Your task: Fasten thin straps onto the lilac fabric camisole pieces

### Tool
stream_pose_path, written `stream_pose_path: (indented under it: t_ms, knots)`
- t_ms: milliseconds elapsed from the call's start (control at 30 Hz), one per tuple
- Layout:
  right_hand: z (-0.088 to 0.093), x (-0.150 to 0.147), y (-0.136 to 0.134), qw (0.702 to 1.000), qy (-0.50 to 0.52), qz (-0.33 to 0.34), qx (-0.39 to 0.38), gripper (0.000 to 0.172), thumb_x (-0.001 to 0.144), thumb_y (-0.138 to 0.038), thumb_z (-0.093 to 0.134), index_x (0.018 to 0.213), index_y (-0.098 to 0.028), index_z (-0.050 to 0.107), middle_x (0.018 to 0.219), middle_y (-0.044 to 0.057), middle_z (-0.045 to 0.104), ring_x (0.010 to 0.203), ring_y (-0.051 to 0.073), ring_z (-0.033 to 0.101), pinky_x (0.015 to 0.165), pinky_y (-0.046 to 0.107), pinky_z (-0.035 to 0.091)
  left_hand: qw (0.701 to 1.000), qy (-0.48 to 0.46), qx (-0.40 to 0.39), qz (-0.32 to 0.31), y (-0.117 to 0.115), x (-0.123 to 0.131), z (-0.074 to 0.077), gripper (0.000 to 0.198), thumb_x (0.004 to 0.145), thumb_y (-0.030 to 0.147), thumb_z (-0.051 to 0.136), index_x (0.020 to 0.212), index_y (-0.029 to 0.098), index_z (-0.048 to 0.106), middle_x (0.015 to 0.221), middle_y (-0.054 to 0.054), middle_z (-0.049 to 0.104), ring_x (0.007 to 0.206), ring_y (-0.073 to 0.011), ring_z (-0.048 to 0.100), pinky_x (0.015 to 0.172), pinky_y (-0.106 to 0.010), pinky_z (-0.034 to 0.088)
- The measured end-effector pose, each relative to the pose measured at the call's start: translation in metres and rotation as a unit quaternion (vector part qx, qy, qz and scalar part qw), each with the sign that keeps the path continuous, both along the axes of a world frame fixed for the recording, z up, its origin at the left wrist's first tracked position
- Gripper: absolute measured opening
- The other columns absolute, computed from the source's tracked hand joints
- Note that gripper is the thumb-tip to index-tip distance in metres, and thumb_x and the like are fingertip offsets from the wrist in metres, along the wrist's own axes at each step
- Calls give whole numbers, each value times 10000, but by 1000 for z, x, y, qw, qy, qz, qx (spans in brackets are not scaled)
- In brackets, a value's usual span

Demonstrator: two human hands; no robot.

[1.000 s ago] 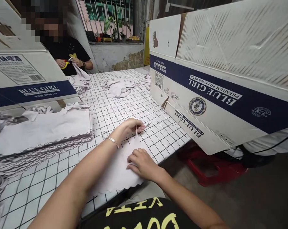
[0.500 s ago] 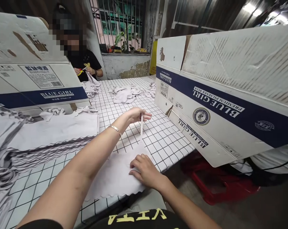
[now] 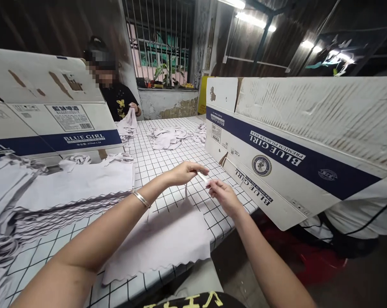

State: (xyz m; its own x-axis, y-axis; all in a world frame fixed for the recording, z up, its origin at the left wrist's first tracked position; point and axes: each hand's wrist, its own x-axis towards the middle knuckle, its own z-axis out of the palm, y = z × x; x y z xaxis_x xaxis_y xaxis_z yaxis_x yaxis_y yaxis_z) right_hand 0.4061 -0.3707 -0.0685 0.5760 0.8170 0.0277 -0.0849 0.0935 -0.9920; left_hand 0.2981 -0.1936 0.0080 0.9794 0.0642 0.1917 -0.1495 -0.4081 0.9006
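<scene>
A pale lilac fabric piece (image 3: pixel 163 244) with a wavy lower edge lies flat on the table before me. From its upper corner a narrow fabric strap (image 3: pixel 186 191) rises into my left hand (image 3: pixel 187 173), whose fingers are closed on it. My right hand (image 3: pixel 224 196), just to the right, pinches the whitish end of the strap with thumb and fingers. A short length of it stretches between the two hands, held above the table. Part of the strap is hidden behind my left fingers.
A stack of similar fabric pieces (image 3: pixel 74 182) sits on the left of the checked table (image 3: pixel 177 164). Cardboard boxes stand at left (image 3: pixel 55 124) and right (image 3: pixel 296 145). Farther back lie loose fabric pieces (image 3: pixel 169 137). A co-worker (image 3: pixel 121 100) holds fabric. A red stool (image 3: pixel 312 261) is below.
My right hand has lifted off the fabric piece and moved up to the strap's end beside my left hand. The strap is pulled over to the right. The co-worker's yellow-handled scissors no longer show.
</scene>
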Motion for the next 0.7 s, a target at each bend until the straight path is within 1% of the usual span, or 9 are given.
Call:
stream_pose_path:
  t_ms: [67,133,200,300,400,500,567,633,700]
  knots:
    - [10,8,-1,999,29,9,22,294,766,-467,697,903,-208,677,943,33,623,695,102,520,630,252,407,996,-26,82,-8,-7,-6,-3,481,744,-17,468,1095,211,705,1170,-52,681,1106,-178,599,981,-348,454]
    - [16,9,-1,998,43,45,28,298,772,-462,695,941,-216,688,992,39,622,708,100,520,635,252,411,993,-45,110,-7,-11,-9,-6,545,724,-24,459,1145,233,690,1223,-43,658,1166,-191,569,1012,-363,441]
    - [20,4,0,995,37,89,21,283,757,-425,722,956,-224,697,967,28,619,696,96,506,639,251,413,995,-42,90,-8,-14,-11,-7,566,723,-31,438,1161,230,682,1258,-35,642,1221,-190,539,1055,-372,410]
    - [24,-4,4,987,9,157,-11,240,722,-357,768,903,-205,722,845,12,604,659,85,476,641,247,407,999,-6,42,-17,-16,-13,-10,554,731,-26,426,1166,206,677,1293,-31,623,1255,-185,519,1082,-364,387]
    - [25,-9,8,973,9,223,-50,225,753,-368,740,872,-177,731,741,5,584,607,80,447,618,253,401,999,19,27,-19,-16,-13,-14,527,734,-12,441,1162,186,677,1299,-39,619,1270,-192,505,1081,-347,384]
    - [24,-11,13,966,34,243,-82,225,726,-338,765,863,-164,724,698,-4,583,584,75,460,577,240,391,999,27,28,-29,-12,-13,-19,532,747,-3,440,1194,191,651,1317,-36,605,1277,-183,494,1080,-324,369]
    - [20,-11,15,965,59,236,-103,232,691,-306,792,854,-161,713,701,-2,605,580,70,489,544,219,380,998,35,49,9,-10,-17,-22,524,772,36,479,1254,202,600,1337,-46,586,1266,-194,496,1063,-327,369]
    - [15,-9,16,966,93,212,-116,242,677,-296,802,855,-166,701,721,5,634,575,65,511,520,202,374,988,53,100,106,-11,-28,-29,483,799,93,512,1267,199,566,1283,-75,612,1191,-215,538,1017,-355,382]
    - [8,-8,16,969,122,176,-121,244,677,-309,802,845,-166,697,755,18,658,578,63,520,510,196,374,961,89,166,204,-16,-47,-43,352,828,137,501,1162,188,601,1134,-81,665,1061,-226,579,971,-407,369]
